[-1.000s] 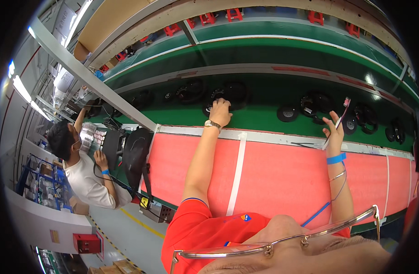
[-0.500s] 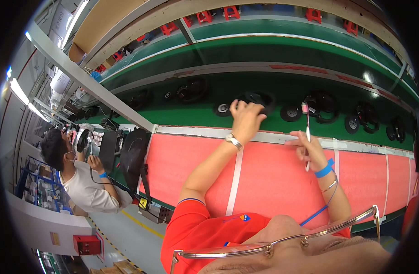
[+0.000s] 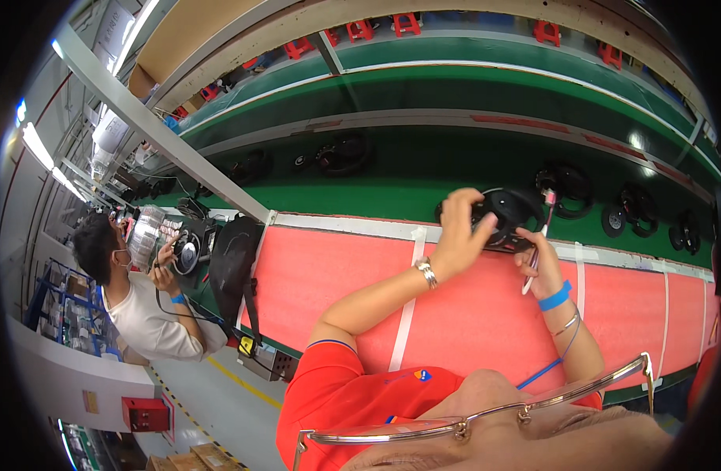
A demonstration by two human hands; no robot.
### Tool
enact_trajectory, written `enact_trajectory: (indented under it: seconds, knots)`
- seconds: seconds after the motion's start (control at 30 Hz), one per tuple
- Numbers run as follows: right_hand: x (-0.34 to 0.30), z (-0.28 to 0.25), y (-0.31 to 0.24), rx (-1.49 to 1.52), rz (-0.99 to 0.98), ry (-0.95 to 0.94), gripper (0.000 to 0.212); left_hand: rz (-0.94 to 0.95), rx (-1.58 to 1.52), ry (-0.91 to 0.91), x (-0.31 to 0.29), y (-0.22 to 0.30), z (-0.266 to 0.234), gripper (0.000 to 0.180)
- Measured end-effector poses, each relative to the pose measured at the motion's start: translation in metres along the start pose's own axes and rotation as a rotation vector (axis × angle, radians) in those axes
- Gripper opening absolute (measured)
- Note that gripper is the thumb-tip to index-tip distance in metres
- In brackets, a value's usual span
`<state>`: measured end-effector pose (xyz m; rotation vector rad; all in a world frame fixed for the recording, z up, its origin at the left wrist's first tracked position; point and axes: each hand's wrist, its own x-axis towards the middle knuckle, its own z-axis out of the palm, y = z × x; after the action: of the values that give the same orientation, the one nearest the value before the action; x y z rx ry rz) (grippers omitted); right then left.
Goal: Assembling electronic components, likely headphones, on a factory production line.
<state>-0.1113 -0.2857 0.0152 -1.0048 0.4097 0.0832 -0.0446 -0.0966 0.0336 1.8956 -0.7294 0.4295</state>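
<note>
My left hand [image 3: 462, 235] grips a black pair of what look like headphones [image 3: 517, 210], with a rounded cup and a curved band, by its left side. They are tilted over the front edge of the green bench [image 3: 407, 200]. Between the fingers of my right hand [image 3: 539, 267] is a slim toothbrush [image 3: 538, 247], pale-handled with a pink head pointing up and away. The fingertips of that same hand touch the lower right edge of the headphones. My fingers hide part of the headphones' left side.
More black headphone-like pieces [image 3: 633, 210] lie along the green surface on both sides. A pink mat with white tape strips [image 3: 478, 314] covers the near bench. A blue wrist strap cord [image 3: 545, 369] trails from my right wrist. At left, a co-worker [image 3: 152, 306] handles a round part beside a black bag [image 3: 233, 267].
My left hand has picked up the headphones from the green surface and brought them right and nearer, to my right hand. My right fingers have curled in, still holding the toothbrush.
</note>
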Motion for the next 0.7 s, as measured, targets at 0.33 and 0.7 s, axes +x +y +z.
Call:
enact_trajectory:
  seconds: [0.33,0.7]
  knots:
    - [-0.026,0.002,-0.032,-0.044,-0.071,-0.143,0.046,-1.401,-1.373,-0.169,0.028,-0.054,-0.011,0.077]
    - [-0.048,0.024,-0.044,-0.202,0.023,-0.356,0.056,-0.956,-1.229,-0.615,0.012,-0.060,-0.005,0.054]
